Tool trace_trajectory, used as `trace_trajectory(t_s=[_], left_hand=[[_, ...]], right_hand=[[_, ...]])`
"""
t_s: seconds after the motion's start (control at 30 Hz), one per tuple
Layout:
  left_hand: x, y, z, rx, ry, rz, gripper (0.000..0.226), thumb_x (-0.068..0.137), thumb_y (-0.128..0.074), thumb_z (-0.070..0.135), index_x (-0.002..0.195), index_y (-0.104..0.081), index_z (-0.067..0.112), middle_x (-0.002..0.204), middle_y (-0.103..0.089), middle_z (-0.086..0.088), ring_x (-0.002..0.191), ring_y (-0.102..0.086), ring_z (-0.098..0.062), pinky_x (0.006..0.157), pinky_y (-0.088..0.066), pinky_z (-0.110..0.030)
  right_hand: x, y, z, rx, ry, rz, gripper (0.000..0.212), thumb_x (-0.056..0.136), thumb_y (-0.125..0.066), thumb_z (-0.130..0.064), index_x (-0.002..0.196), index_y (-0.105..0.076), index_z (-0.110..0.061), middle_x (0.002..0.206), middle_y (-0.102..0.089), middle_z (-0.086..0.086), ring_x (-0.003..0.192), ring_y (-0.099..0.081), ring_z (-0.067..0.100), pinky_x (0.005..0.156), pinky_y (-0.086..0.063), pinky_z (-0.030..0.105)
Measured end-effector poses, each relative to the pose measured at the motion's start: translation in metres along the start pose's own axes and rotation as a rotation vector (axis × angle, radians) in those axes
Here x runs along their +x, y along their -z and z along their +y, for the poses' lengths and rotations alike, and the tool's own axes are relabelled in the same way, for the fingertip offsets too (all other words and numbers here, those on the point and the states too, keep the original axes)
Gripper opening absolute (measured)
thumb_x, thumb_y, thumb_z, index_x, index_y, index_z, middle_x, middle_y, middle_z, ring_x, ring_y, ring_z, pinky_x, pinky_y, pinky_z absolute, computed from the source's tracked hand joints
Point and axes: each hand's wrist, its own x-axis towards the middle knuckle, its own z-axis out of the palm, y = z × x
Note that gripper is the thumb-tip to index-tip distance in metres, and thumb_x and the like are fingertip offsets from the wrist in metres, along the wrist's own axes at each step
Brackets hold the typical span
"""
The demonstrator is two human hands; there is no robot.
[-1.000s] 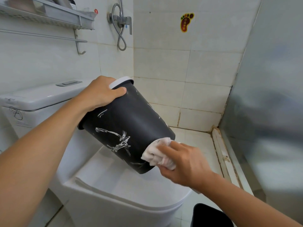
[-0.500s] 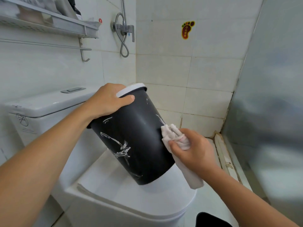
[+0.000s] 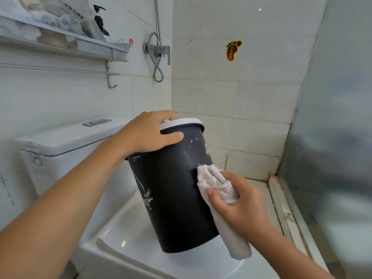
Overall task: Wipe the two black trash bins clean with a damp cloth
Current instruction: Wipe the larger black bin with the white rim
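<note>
Black trash bin [image 3: 173, 190] near-upright on toilet lid [image 3: 124, 244], rim tilted left; left hand [image 3: 149, 133] gripping rim, right hand [image 3: 239, 202] clutching white cloth [image 3: 209, 176] against right side.

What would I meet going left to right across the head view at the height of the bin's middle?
Toilet tank → left forearm → black bin → cloth → right hand → tiled wall → glass panel.
</note>
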Motion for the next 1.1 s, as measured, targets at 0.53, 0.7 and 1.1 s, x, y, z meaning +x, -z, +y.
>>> trace_trajectory(t_s=[0.53, 0.7, 1.1], left_hand=[[0.008, -0.017, 0.008, 0.099, -0.075, 0.026, 0.035, 0.096, -0.037, 0.056, 0.107, -0.064, 0.038, 0.087, -0.070, 0.007, 0.086, -0.064, -0.017, 0.083, -0.054, -0.044], [0.007, -0.017, 0.004, 0.012, -0.087, 0.030, 0.040, 0.095, -0.038, 0.056, 0.106, -0.070, 0.033, 0.098, -0.072, 0.011, 0.094, -0.066, -0.015, 0.087, -0.056, -0.048], [0.003, -0.011, 0.000, 0.008, -0.025, 0.028, 0.018, 0.098, -0.060, 0.049, 0.111, -0.069, 0.041, 0.095, -0.073, 0.014, 0.092, -0.066, -0.011, 0.087, -0.056, -0.043]], right_hand=[[0.097, 0.009, -0.035, -0.054, 0.085, -0.025, 0.034, 0.091, -0.066, -0.058, 0.124, -0.060, -0.050, 0.098, -0.072, -0.016, 0.091, -0.068, 0.004, 0.082, -0.057, 0.040], [0.083, -0.013, -0.029, -0.242, 0.206, -0.007, 0.059, 0.091, -0.043, -0.072, 0.146, -0.039, -0.049, 0.101, -0.057, -0.010, 0.084, -0.060, 0.014, 0.067, -0.051, 0.034], [0.062, -0.003, -0.030, -0.314, 0.464, -0.175, 0.050, 0.082, -0.067, -0.056, 0.129, -0.060, -0.040, 0.091, -0.063, -0.015, 0.072, -0.059, 0.010, 0.058, -0.053, 0.033]])
